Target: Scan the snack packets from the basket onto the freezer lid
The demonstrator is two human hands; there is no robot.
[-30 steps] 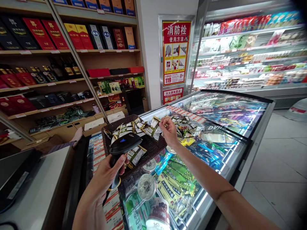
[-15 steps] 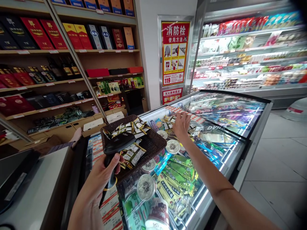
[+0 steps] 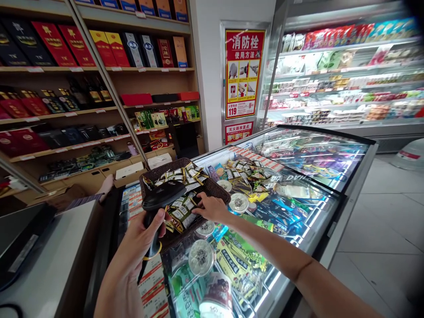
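A black handheld barcode scanner (image 3: 164, 194) is gripped by its handle in my left hand (image 3: 141, 238), its head over the left side of a dark brown woven basket (image 3: 218, 190). Inside the basket lie several small snack packets (image 3: 183, 212) in dark, gold and white wrapping. My right hand (image 3: 213, 208) reaches over the basket's right rim, thumb and fingers apart, the tips at the edge of the packets. Whether they touch one is hard to see. A pile of similar packets (image 3: 247, 170) lies on the freezer glass beyond the basket.
The basket rests on a glass-topped chest freezer (image 3: 344, 198). Round clear-lidded tubs (image 3: 202, 256) and ice-cream packs (image 3: 232, 260) show below. A white counter (image 3: 62, 247) stands at left, boxed-goods shelves (image 3: 115, 68) behind, and a refrigerated display (image 3: 344, 84) at far right.
My right hand has moved left and nearer, from the packet pile on the freezer to the basket. My left hand still holds the scanner in nearly the same place.
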